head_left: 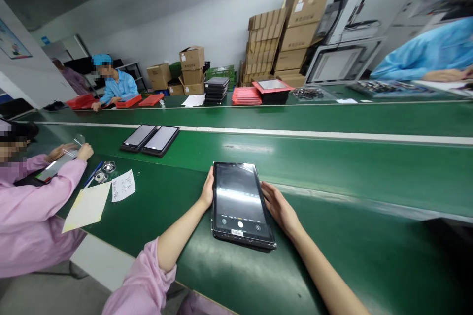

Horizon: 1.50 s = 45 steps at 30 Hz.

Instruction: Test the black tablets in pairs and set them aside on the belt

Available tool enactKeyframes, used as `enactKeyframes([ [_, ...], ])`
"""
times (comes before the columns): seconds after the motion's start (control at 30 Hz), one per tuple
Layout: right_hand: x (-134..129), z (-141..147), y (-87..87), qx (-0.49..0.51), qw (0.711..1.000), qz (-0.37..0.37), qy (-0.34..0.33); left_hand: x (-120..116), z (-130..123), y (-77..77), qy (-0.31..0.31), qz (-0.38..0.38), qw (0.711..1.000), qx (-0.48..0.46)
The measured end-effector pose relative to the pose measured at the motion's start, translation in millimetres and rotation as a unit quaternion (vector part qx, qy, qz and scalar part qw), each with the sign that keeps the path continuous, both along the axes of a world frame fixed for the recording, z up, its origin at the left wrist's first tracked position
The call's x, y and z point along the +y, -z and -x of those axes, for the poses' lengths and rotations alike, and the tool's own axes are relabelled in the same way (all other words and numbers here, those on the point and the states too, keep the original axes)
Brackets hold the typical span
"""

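A black tablet (238,202) lies in front of me at the middle of the bench, its screen lit with what looks like a camera screen. A small white label is stuck near its lower edge. My left hand (209,188) grips the tablet's left side, with part of the fingers hidden by it. Along the right side, my right hand (280,208) has its fingers stretched out against or just beside the edge; contact is hard to make out.
Two tablets (159,139) lie further up the green bench (166,206). Papers (88,205) and a blue pen (93,175) are at left, near a co-worker in pink (44,197) handling clear film. Red trays (246,96) and cartons (295,34) stand across the belt. A dark object (453,246) is at right.
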State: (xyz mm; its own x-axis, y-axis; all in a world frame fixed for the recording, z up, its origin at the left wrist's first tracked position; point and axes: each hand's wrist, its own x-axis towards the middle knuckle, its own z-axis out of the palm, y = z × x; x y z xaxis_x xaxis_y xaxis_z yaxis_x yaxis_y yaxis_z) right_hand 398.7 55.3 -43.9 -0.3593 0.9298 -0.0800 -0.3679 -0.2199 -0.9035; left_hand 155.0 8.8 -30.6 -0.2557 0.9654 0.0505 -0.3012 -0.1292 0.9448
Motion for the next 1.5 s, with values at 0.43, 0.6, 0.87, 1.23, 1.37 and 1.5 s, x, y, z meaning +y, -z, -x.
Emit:
enactKeyframes([
  [0.43, -25.6, -50.7, -33.8, -0.354, 0.800, -0.372, -0.310, -54.3, 57.0, -19.0, 0.334, 0.011, 0.803, 0.494],
  [0.6, -30.4, -44.6, -32.8, -0.366, 0.804, -0.390, -0.261, -66.4, 48.4, -6.4, 0.265, -0.033, 0.814, 0.516],
  [0.87, -9.5, -38.5, -18.8, -0.329, 0.875, -0.326, -0.138, -64.1, 44.3, -4.3, 0.079, -0.166, 0.793, 0.581],
  [1.23, 4.9, -9.5, -11.1, -0.468, 0.823, -0.319, 0.046, -27.4, 43.4, 13.9, -0.123, -0.183, 0.727, 0.650],
  [1.37, 33.0, 17.4, -13.7, -0.516, 0.803, -0.273, 0.117, 14.7, 37.6, -0.2, -0.182, 0.002, 0.779, 0.600],
  [1.5, 51.8, 40.1, -11.0, -0.538, 0.763, -0.282, 0.221, 37.9, 26.2, -11.7, -0.269, 0.146, 0.796, 0.522],
])
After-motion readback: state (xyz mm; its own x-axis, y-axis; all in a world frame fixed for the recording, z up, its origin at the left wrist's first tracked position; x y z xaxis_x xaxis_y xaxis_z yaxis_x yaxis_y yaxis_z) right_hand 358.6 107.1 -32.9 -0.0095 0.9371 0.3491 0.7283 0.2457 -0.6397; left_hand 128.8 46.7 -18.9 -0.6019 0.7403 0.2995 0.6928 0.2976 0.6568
